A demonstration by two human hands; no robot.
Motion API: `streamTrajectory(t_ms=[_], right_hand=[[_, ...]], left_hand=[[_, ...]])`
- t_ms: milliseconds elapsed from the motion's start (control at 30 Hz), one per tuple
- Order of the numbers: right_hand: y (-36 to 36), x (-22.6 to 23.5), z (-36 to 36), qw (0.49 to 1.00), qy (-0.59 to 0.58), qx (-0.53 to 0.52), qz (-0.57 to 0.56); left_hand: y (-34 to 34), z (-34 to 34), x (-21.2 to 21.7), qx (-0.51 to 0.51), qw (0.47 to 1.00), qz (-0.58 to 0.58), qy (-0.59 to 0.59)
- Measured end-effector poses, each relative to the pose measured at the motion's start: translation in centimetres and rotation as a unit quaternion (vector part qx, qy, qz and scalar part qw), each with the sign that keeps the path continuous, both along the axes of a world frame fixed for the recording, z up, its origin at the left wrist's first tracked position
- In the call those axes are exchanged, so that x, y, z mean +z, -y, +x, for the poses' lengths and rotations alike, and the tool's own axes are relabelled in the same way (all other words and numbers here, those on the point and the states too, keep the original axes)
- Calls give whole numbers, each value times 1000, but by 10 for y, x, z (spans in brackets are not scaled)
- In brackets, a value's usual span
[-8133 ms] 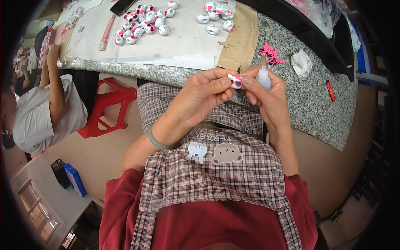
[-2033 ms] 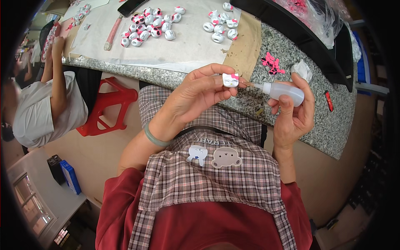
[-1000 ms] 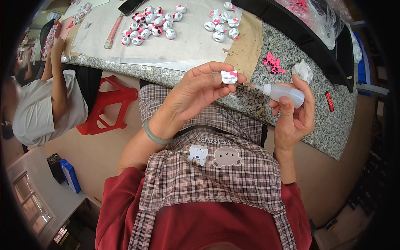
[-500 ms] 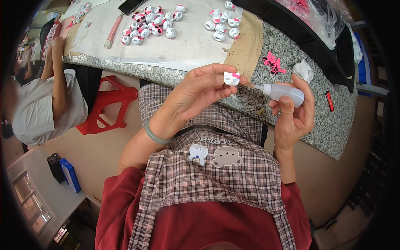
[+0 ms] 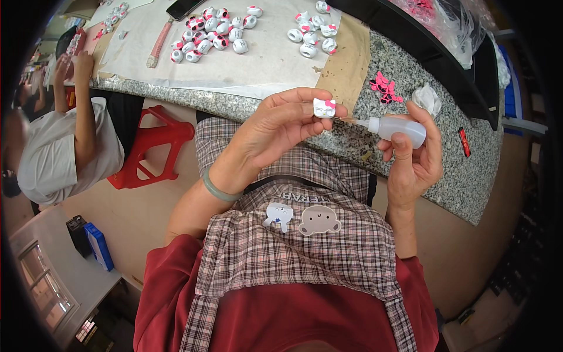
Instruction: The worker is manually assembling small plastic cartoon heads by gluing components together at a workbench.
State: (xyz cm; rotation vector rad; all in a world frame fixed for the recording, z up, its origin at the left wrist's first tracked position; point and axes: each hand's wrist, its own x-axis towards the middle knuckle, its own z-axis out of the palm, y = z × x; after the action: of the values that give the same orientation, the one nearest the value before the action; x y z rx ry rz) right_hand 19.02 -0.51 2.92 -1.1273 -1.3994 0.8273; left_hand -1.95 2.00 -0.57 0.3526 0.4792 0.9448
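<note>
My left hand (image 5: 281,120) is closed, pinching a small white cat-shaped toy head (image 5: 324,109) with a pink bow over the near edge of the table. My right hand (image 5: 413,155) grips a translucent squeeze bottle (image 5: 400,131) lying nearly level, its thin nozzle pointing left at the toy head. The nozzle tip is beside the head's right edge; whether they touch, I cannot tell. Beyond my right hand, several small pink bow pieces (image 5: 384,88) lie on the granite. A crumpled white tissue (image 5: 427,100) is just past my right fingers.
Many white toy heads (image 5: 214,32) are piled on the paper-covered table (image 5: 258,64), with a smaller group (image 5: 314,29) to their right. A pink-handled tool (image 5: 158,44), phone (image 5: 185,7), red object (image 5: 464,142) and black tray (image 5: 431,53) lie around. A co-worker (image 5: 70,138) sits left, near a red stool (image 5: 153,146).
The toy head in my left hand has turned slightly and shifted a little left. The bottle in my right hand has moved slightly left too. The co-worker's hands have shifted.
</note>
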Motion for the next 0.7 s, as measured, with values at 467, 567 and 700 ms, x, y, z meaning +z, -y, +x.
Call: streamTrajectory(t_ms=[467, 567, 700], right_hand=[[-4, 1, 6, 997, -72, -16, -29], [-17, -3, 14, 990, -143, -4, -13], [-28, -13, 30, 978, -203, -23, -46]], left_hand=[[-4, 2, -1, -7, 1000, -4, 26], [-1, 1, 1, -3, 1000, -2, 0], [-1, -2, 0, -4, 1000, -10, 5]])
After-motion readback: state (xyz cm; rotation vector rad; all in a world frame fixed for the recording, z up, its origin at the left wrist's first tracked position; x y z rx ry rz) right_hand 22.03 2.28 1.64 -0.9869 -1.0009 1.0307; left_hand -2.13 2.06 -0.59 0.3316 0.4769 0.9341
